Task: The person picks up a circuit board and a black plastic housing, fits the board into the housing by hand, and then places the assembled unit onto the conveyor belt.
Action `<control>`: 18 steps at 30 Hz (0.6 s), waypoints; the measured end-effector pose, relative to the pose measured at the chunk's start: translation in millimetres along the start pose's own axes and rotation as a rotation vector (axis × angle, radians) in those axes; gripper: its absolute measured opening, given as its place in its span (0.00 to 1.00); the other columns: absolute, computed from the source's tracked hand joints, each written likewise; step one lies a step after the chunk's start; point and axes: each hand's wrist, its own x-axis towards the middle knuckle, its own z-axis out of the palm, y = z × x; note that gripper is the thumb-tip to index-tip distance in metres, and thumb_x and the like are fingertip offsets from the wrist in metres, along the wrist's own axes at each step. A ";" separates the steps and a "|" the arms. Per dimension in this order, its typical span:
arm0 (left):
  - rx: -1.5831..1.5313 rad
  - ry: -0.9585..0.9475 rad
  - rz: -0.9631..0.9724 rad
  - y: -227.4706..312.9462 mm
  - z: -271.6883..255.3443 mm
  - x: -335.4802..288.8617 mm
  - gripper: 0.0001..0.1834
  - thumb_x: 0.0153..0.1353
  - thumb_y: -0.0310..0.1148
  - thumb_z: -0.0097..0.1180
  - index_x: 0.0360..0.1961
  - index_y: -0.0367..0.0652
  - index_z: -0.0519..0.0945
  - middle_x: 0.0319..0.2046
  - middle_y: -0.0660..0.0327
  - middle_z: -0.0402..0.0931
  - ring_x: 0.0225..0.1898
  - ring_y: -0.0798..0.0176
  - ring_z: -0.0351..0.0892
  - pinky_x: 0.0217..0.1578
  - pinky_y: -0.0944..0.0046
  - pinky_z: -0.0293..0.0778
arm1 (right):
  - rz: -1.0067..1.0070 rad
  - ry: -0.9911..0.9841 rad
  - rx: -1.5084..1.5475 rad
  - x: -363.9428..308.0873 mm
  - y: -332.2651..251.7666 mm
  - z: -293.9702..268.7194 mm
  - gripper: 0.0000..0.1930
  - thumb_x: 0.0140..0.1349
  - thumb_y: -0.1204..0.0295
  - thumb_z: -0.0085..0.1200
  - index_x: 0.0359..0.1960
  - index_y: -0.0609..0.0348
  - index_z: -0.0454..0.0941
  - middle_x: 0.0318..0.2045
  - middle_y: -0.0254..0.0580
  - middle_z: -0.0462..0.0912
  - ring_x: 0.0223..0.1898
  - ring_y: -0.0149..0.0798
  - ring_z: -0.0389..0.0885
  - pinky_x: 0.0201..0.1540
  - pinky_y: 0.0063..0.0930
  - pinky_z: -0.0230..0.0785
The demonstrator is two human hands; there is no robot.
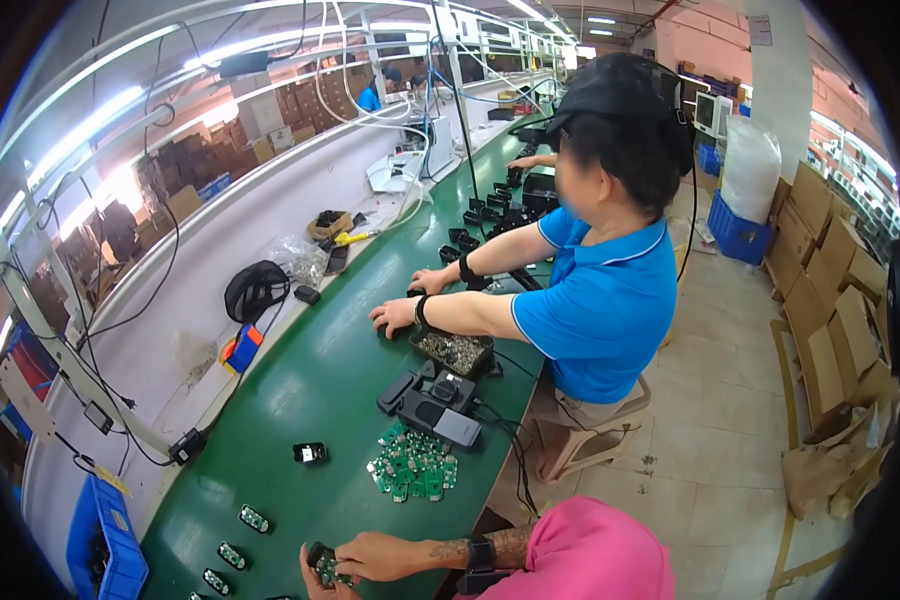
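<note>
At the bottom of the view, my left hand (312,580) is closed around a small black plastic housing (319,553) with a green circuit board (328,572) in it. My right hand (375,556) reaches over from the right, its fingertips closed on the board. A pile of loose green circuit boards (415,465) lies on the table beyond my right hand. To the left, several black housings with boards in them, one of them a filled housing (254,518), form a slanting row. Another black housing (310,453) lies alone farther off.
The long green table (290,400) carries black devices (438,410) with cables and a tray (489,352) of small metal parts. A co-worker in a blue shirt (605,290) sits ahead on the right, both hands over the table. A blue bin (120,545) stands at the left edge.
</note>
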 end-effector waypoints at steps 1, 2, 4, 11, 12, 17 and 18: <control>0.036 0.026 0.019 -7.4 -2.4 -1.8 0.25 0.65 0.30 0.55 0.63 0.33 0.71 0.46 0.54 0.80 0.46 0.60 0.80 0.47 0.64 0.76 | 0.009 -0.006 0.006 -0.9 -2.1 -0.2 0.16 0.65 0.64 0.51 0.27 0.66 0.77 0.24 0.54 0.83 0.27 0.57 0.81 0.31 0.45 0.71; 0.072 0.049 0.039 -8.8 -4.6 -3.1 0.25 0.66 0.30 0.54 0.64 0.34 0.71 0.46 0.54 0.80 0.45 0.59 0.80 0.47 0.65 0.76 | 0.029 0.011 -0.009 -0.7 -5.4 -3.0 0.16 0.65 0.64 0.51 0.27 0.65 0.77 0.24 0.53 0.83 0.28 0.57 0.81 0.32 0.45 0.71; 0.151 0.046 0.058 -8.3 -9.8 -4.2 0.26 0.66 0.30 0.54 0.65 0.35 0.69 0.47 0.53 0.80 0.46 0.57 0.80 0.48 0.64 0.76 | 0.061 0.018 -0.020 -0.6 -6.4 -0.3 0.16 0.65 0.64 0.51 0.27 0.65 0.77 0.25 0.53 0.83 0.29 0.57 0.81 0.32 0.45 0.72; -0.251 0.008 -0.013 -12.1 -35.8 -9.7 0.27 0.62 0.22 0.52 0.64 0.35 0.67 0.53 0.53 0.74 0.50 0.60 0.78 0.46 0.64 0.79 | -0.057 -0.025 -0.437 15.8 -9.0 16.5 0.14 0.66 0.62 0.52 0.27 0.58 0.79 0.24 0.49 0.82 0.30 0.54 0.82 0.34 0.45 0.72; -0.181 0.026 -0.009 -14.4 -32.8 -4.3 0.26 0.63 0.23 0.55 0.63 0.35 0.69 0.52 0.52 0.74 0.49 0.60 0.78 0.43 0.64 0.81 | -0.105 -0.053 -0.471 13.6 -2.2 15.6 0.14 0.66 0.61 0.50 0.28 0.55 0.80 0.31 0.45 0.81 0.32 0.52 0.83 0.33 0.47 0.74; -0.388 0.042 -0.230 -14.2 -29.5 1.9 0.19 0.67 0.25 0.54 0.59 0.40 0.74 0.51 0.54 0.77 0.32 0.71 0.81 0.20 0.75 0.73 | 0.132 0.031 -0.440 13.8 -15.3 11.3 0.10 0.64 0.66 0.58 0.29 0.59 0.80 0.21 0.45 0.80 0.20 0.47 0.79 0.24 0.37 0.70; -0.386 0.047 -0.208 -14.7 -30.3 1.8 0.19 0.67 0.26 0.53 0.59 0.40 0.74 0.50 0.53 0.78 0.32 0.70 0.81 0.20 0.74 0.75 | 0.171 0.024 -0.430 15.7 -17.4 11.5 0.08 0.64 0.69 0.59 0.35 0.61 0.81 0.22 0.44 0.80 0.19 0.42 0.79 0.25 0.34 0.70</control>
